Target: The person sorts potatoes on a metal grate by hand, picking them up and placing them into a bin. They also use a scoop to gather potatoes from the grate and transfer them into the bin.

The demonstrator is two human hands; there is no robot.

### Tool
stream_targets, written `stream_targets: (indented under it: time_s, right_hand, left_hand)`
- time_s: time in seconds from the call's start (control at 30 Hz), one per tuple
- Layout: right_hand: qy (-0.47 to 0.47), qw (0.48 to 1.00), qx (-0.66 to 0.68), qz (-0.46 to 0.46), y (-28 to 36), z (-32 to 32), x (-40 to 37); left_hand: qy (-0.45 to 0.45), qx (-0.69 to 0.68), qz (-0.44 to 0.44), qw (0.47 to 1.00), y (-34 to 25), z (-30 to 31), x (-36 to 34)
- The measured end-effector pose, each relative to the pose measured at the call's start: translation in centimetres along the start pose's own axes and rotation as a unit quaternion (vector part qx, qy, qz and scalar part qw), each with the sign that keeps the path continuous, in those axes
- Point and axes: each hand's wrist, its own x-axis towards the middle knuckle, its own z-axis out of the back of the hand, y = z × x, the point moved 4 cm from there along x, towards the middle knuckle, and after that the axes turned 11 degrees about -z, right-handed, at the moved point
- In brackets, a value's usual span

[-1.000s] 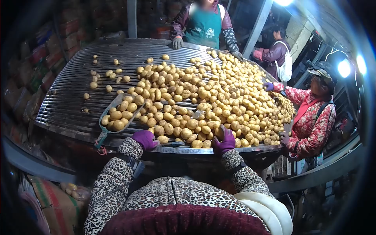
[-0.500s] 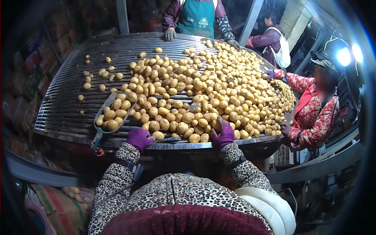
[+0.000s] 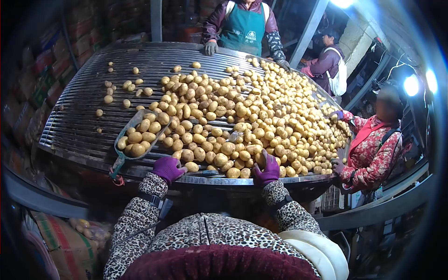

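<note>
Both my hands wear purple gloves and rest at the near rim of a slatted metal sorting table (image 3: 88,100). My left hand (image 3: 169,170) lies open on the rim, thumb toward a single potato (image 3: 191,166); its fingertips are partly hidden. Against the front of the potato pile (image 3: 280,126), my right hand (image 3: 267,169) is open, thumb and fingers apart, touching potatoes but not gripping one visibly. A wire-framed scoop (image 3: 122,161) full of potatoes lies left of the pile, beyond my left hand. Between my hands, a dark flat object (image 3: 204,173) lies along the rim.
Across the table stands a co-worker in a green apron (image 3: 240,32), gloved hands on the far edge. Another co-worker in a red floral jacket (image 3: 373,154) reaches in from the right. A third person (image 3: 326,65) is behind. Sacks (image 3: 65,238) stand at lower left.
The view has shifted slightly, so the table and people sit a little lower in it. My hands stay in nearly the same places. The right co-worker's upper hand has moved slightly along the pile.
</note>
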Motion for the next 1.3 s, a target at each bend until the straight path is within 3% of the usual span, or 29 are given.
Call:
stream_targets:
  time_s: [0.7, 0.8, 1.3]
  right_hand:
    - [0.022, 0.999, 0.001, -0.041, -0.8, -1.1, 0.5]
    - [-0.016, 0.999, -0.001, -0.037, -0.1, -0.8, 0.0]
    - [0.023, 0.997, -0.038, -0.069, -0.5, -1.3, 0.3]
  left_hand:
    - [-0.076, -0.061, -0.063, 0.993, 1.5, -1.3, 0.5]
    - [-0.061, -0.080, -0.053, 0.994, 1.2, -0.7, 0.1]
    - [-0.043, -0.068, -0.037, 0.996, 1.7, -1.3, 0.5]
